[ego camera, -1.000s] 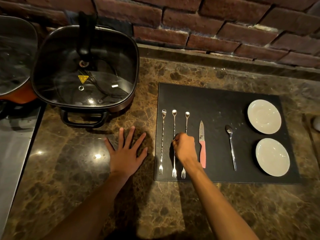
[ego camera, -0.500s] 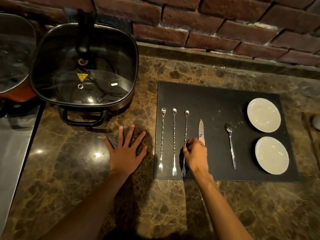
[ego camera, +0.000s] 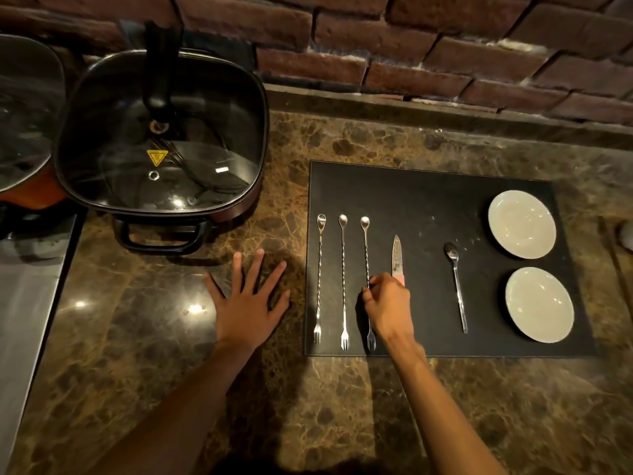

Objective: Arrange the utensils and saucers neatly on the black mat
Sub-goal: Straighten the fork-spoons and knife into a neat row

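Cutlery lies in a row on the black mat [ego camera: 428, 200] in the head view, the only view there is. From the left run three long twisted bar spoons with fork ends: the first bar spoon [ego camera: 320, 279], the second bar spoon [ego camera: 343, 279] and the third bar spoon [ego camera: 366, 252], roughly parallel with bowls toward the brick wall [ego camera: 411, 39]. Next comes a paring knife [ego camera: 396, 255] with a pink handle, then a teaspoon [ego camera: 456, 286] well apart from it, then two white saucers near the mat's right edge, the far saucer [ego camera: 521, 223] and the near saucer [ego camera: 539, 304], close together but not touching.

The right hand [ego camera: 388, 306] rests over the mat between the third bar spoon and the knife; its fingers [ego camera: 368, 291] are pinched narrow on the third bar spoon's stem at about mid-length. Whether the spoon is lifted or only nudged I cannot tell. The left hand [ego camera: 248, 303] lies flat on the marble tabletop [ego camera: 154, 337], fingers spread wide and holding nothing, in front of a lidded electric skillet [ego camera: 161, 138].

The step in hand looks like squaring up the third bar spoon against its neighbours. The layout seems nearly finished. The next move probably calls for a small sideways or turning correction, then release; the knife and teaspoon, set at slightly different heights and gaps, may want evening out.
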Motion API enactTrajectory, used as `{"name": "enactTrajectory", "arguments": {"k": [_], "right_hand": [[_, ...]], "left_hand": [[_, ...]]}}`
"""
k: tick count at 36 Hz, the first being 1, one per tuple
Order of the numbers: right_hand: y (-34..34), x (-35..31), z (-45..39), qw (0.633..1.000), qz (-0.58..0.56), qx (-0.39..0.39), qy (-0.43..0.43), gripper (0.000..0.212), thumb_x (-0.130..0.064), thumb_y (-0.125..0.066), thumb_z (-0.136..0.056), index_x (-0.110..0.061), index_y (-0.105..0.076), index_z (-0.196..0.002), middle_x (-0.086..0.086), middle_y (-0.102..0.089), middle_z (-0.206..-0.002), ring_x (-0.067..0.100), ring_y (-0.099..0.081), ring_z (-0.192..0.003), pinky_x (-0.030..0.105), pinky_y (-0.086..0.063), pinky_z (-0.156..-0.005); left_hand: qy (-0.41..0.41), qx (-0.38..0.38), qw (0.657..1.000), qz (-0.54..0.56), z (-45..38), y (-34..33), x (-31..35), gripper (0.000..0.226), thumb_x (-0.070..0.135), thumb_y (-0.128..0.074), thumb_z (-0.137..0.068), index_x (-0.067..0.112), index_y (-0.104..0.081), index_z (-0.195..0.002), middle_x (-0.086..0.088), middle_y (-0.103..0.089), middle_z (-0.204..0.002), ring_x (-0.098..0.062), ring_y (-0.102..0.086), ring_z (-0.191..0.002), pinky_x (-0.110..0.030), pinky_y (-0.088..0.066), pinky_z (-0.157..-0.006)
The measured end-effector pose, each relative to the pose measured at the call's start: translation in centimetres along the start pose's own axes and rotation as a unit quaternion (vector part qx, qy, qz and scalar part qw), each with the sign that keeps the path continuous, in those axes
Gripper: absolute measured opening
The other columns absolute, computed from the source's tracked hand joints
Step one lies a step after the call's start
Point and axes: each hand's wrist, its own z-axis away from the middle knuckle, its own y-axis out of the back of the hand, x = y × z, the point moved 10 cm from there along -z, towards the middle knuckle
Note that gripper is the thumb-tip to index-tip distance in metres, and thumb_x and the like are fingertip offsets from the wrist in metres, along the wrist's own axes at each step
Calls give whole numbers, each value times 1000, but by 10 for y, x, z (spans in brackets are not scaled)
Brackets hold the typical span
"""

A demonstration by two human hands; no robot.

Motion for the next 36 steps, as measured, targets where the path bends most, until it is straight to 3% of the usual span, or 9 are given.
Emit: {"name": "enactTrajectory", "arguments": {"k": [4, 8, 12, 20, 25, 36], "right_hand": [[14, 4, 4, 999, -16, 45, -9, 10, -14, -61, -92, -6, -64, -99, 10, -64, -91, 28, -64, -85, 32, -50, -80], [30, 20, 10, 997, 12, 73, -26, 22, -16, -63, -91, -6, -61, -110, 14, -58, -113, 31, -60, -97, 36, -47, -87], [33, 37, 17, 996, 53, 56, -53, 34, -26, -66, -89, -10, -53, -116, 10, -48, -120, 33, -58, -100, 44, -51, -84], [36, 59, 22, 996, 30, 41, -80, 24, -24, -65, -90, -12, -52, -106, 8, -56, -108, 30, -58, -95, 38, -46, -78], [38, 70, 20, 993, 9, 40, -106, 23, -26, -65, -90, -9, -59, -105, 13, -62, -107, 31, -61, -96, 42, -50, -85], [53, 74, 2, 992, -20, 62, -106, 19, -19, -70, -87, -9, -61, -100, 12, -65, -100, 27, -63, -86, 44, -54, -82]], "left_hand": [[-1, 3, 1000, 0, 0, -1, 0, 60, 70, -14, -100, 54, -16, -157, 8, -8, -173, -32, -5, -160, -80, -3, -113], [0, 1, 1000, -2, -1, -3, -1, 60, 70, -12, -100, 55, -14, -158, 8, -5, -174, -32, -5, -160, -80, -2, -114], [-2, 0, 1000, -3, 0, -2, -1, 60, 70, -11, -100, 54, -15, -158, 8, -4, -174, -32, -4, -160, -79, -1, -114], [-4, -4, 1000, -10, 1, 2, 2, 61, 70, -14, -99, 53, -20, -157, 6, -9, -173, -32, -5, -160, -78, -2, -114], [-6, -7, 1000, -17, 0, 2, 2, 62, 70, -13, -99, 52, -23, -157, 6, -12, -173, -32, -7, -160, -78, -1, -113], [-3, -10, 1000, -27, 0, -2, -1, 61, 71, -12, -99, 53, -17, -158, 6, -10, -173, -30, -3, -160, -77, 2, -114]]}}
